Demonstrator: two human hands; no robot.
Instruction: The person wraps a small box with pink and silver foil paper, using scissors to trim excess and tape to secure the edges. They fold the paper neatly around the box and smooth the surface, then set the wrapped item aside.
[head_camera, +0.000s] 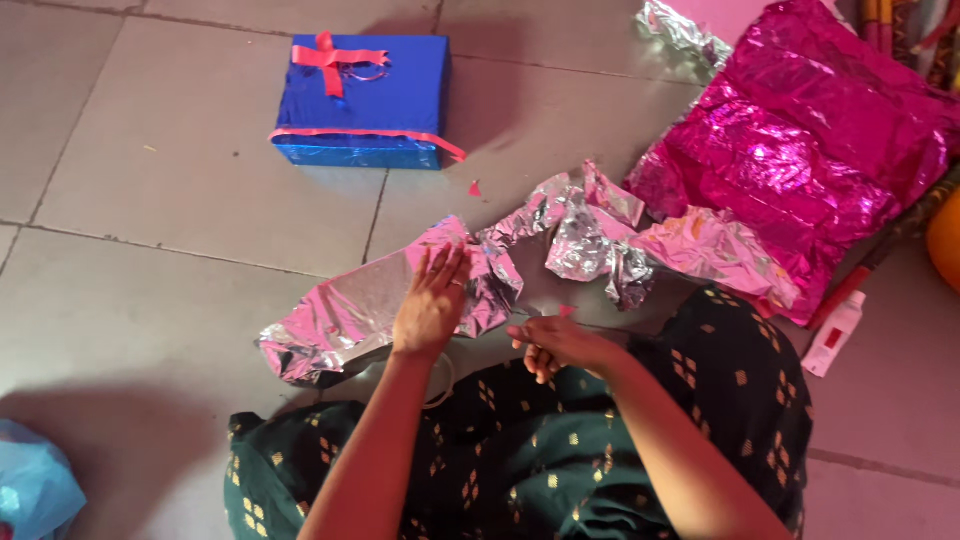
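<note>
Far left, a light-blue plastic bag (35, 485) sat at the frame edge, well apart from the work. Next, the pink foil-wrapped parcel (350, 315) lay on the tiled floor (150, 200) just in front of the person's knees, foil creased & loose at both ends. Left hand (432, 305) lay flat on top of it, fingers spread, pressing the foil down, not clamped on anything. Step in hand looked like smoothing/holding a fold w/ the wrap half done; judged the next move called for something to fix the flap while the palm kept it down. Right hand (560, 345) hovered just beside the parcel's right end, fingers curled together near a tiny red scrap; couldn't tell if it pinched anything. Behind, up top, a finished blue gift box (362, 98) w/ red ribbon stood clear, no obstacle. Right of the parcel, crumpled foil scraps (590, 235) lay near, touching its end, likely to snag or get in the way of the fold. Further right, a big folded stack of magenta foil sheet (810, 140), and a white tube w/ red cap (836, 335) beside the dark patterned dress, within reach of the right hand.
</note>
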